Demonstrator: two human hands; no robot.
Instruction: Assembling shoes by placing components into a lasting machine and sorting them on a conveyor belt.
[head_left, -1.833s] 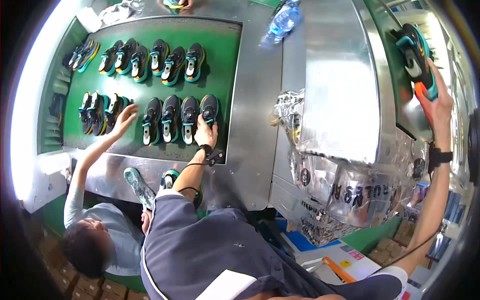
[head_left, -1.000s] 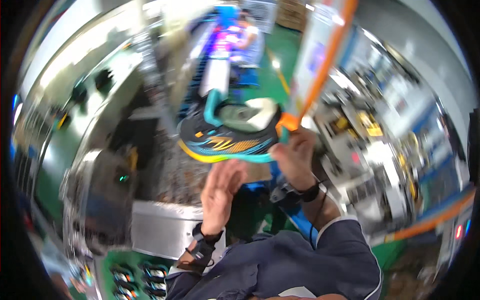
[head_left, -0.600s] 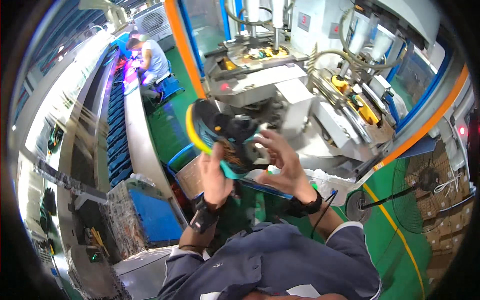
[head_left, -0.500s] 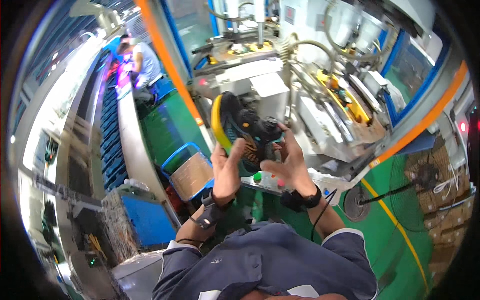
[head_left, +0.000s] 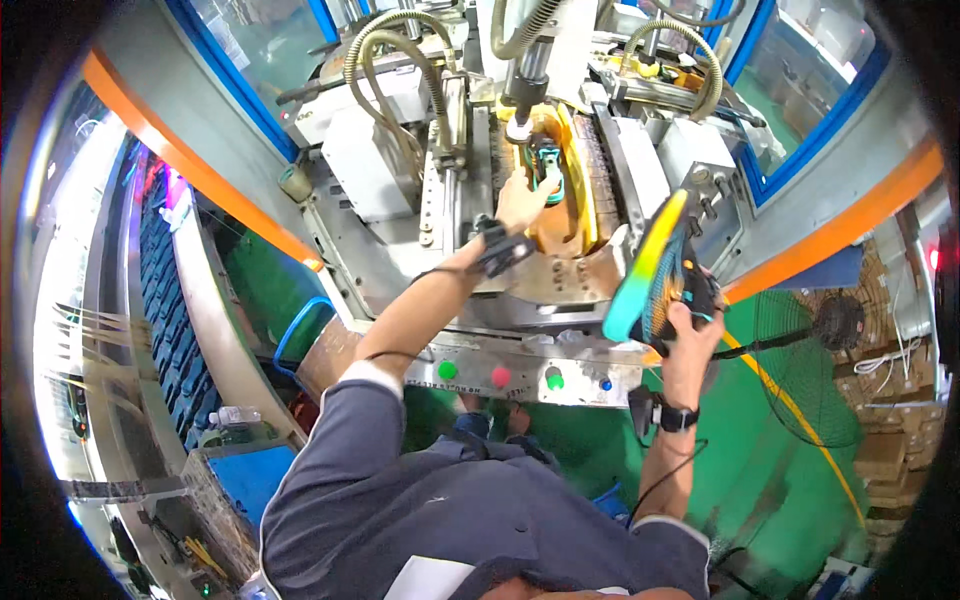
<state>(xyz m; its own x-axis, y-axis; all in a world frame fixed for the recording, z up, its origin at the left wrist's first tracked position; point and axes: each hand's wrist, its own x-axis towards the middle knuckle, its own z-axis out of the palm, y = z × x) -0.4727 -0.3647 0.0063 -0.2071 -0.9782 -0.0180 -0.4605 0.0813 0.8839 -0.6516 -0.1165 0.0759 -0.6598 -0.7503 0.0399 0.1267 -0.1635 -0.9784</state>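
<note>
a big grey metal press machine with curved ribbed hoses and a vertical ram fills the upper middle, framed by blue window posts and an orange rail. along its front edge runs a steel control panel with green, red and blue round buttons. in the machine's centre sits a yellow-orange moulded cradle, and in it lies a dark shoe with teal trim, just under the ram. the left hand reaches into the cradle and touches that shoe; its fingers are bent towards it, but whether they grip it cannot be told. off to the right, clear of the machine, the right hand holds up a second shoe with a yellow-to-teal sole, sole turned sideways, fingers wrapped round its dark upper. a black pedestal fan stands on the green floor beside it.
</note>
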